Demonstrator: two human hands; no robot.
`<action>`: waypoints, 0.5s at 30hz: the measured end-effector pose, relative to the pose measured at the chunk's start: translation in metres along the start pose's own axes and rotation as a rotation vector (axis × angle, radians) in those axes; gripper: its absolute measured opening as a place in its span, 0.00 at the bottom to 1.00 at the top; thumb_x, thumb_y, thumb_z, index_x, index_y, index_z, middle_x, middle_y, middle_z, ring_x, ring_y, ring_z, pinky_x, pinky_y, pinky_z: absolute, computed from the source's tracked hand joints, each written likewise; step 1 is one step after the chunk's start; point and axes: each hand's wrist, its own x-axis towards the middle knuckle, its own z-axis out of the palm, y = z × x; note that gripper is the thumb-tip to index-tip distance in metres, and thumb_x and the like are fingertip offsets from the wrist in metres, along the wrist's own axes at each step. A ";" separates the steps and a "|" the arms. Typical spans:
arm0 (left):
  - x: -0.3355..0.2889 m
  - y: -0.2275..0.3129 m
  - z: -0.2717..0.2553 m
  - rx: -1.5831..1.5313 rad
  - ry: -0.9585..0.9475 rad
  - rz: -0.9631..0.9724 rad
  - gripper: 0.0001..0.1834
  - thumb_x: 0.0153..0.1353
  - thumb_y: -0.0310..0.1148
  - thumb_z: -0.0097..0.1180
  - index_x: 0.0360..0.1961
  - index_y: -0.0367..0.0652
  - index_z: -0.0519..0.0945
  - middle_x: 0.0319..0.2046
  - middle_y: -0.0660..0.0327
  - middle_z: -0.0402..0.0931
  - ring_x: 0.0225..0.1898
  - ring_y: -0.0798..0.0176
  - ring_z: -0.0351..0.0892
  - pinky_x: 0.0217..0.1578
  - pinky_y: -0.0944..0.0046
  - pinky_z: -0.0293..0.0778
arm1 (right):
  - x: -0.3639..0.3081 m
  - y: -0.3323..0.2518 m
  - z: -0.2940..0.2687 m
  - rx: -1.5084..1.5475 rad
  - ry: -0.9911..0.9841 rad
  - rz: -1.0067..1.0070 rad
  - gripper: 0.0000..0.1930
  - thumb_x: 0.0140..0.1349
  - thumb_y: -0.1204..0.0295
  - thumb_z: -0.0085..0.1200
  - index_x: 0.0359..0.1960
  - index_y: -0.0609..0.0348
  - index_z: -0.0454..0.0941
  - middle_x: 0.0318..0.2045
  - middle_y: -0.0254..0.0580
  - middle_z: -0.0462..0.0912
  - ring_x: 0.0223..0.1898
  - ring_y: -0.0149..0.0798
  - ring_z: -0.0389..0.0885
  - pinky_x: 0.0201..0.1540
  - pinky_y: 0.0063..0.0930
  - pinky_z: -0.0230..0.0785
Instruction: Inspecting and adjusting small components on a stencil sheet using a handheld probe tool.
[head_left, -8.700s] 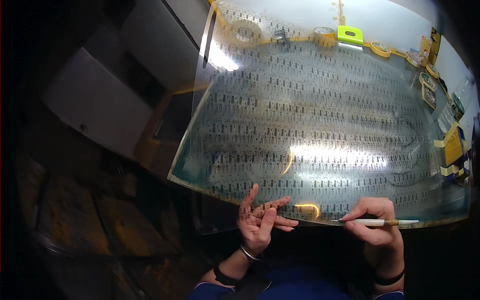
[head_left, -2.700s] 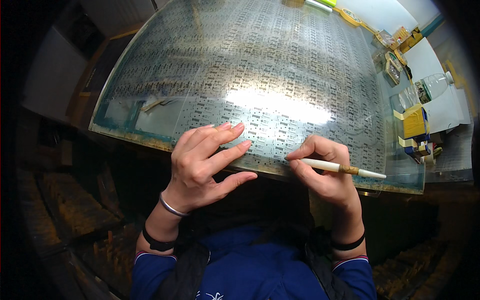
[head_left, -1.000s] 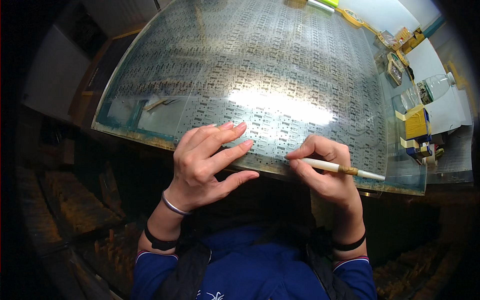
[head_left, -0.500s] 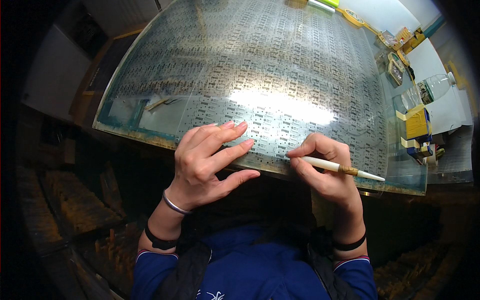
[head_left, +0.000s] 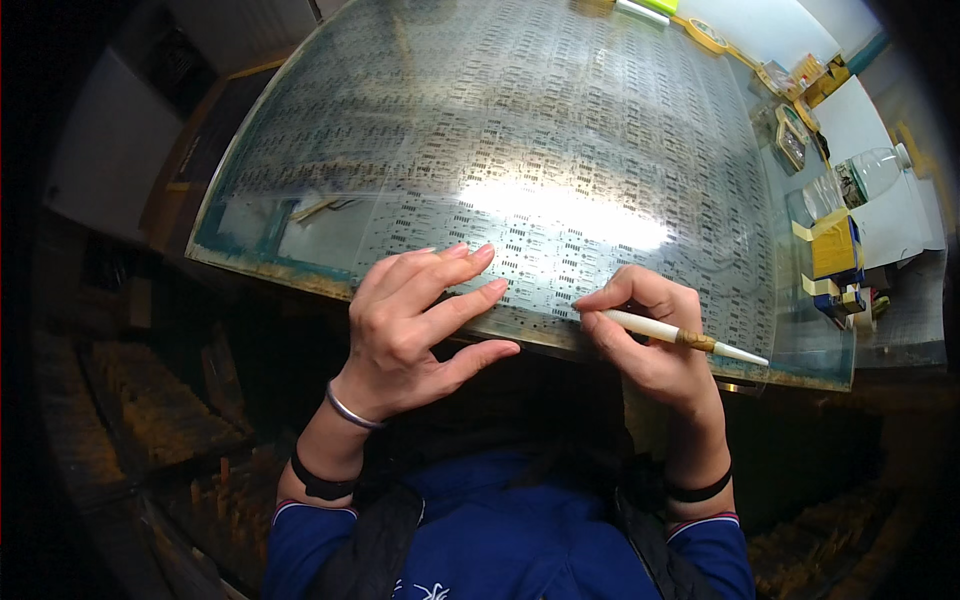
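A large clear film sheet printed with rows of small dark circuit patterns lies on the glass-topped table. My left hand rests near its front edge, fingers spread, the fingertips on the sheet and the thumb apart. In my right hand is a slim white pen-shaped tool with a brownish band, pinched between thumb and fingers. Its working end is at the sheet's front edge, mostly hidden by my fingertips; the tapered white end points right. What kind of tip it has is too small to tell.
A tape roll lies at the far right. Down the right side stand a small clear case, a plastic bottle and a yellow-and-blue box. A pale, thin object lies at left. Dark racks sit below the table.
The pen-shaped tool has tilted very slightly, its rear end a little lower. My left hand has stayed in place.
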 end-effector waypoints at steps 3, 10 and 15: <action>0.001 0.000 -0.001 0.000 0.000 0.001 0.25 0.41 0.45 0.73 0.41 0.46 0.85 0.49 0.57 0.80 0.50 0.53 0.79 0.49 0.55 0.72 | 0.001 0.001 -0.001 0.031 -0.025 0.000 0.03 0.55 0.79 0.59 0.31 0.66 0.81 0.24 0.36 0.82 0.27 0.23 0.78 0.29 0.17 0.69; 0.000 0.000 -0.001 0.002 -0.002 -0.007 0.25 0.41 0.46 0.73 0.41 0.45 0.85 0.48 0.57 0.81 0.50 0.53 0.79 0.49 0.55 0.72 | 0.000 0.000 -0.001 0.003 -0.020 -0.002 0.03 0.55 0.79 0.60 0.31 0.66 0.81 0.24 0.37 0.82 0.26 0.23 0.78 0.29 0.18 0.69; 0.000 0.001 -0.001 0.002 -0.004 -0.001 0.26 0.41 0.46 0.73 0.41 0.45 0.85 0.48 0.57 0.81 0.50 0.53 0.79 0.49 0.55 0.72 | 0.000 0.004 0.002 -0.012 0.021 -0.033 0.03 0.55 0.79 0.60 0.31 0.66 0.81 0.24 0.37 0.82 0.25 0.23 0.78 0.28 0.18 0.68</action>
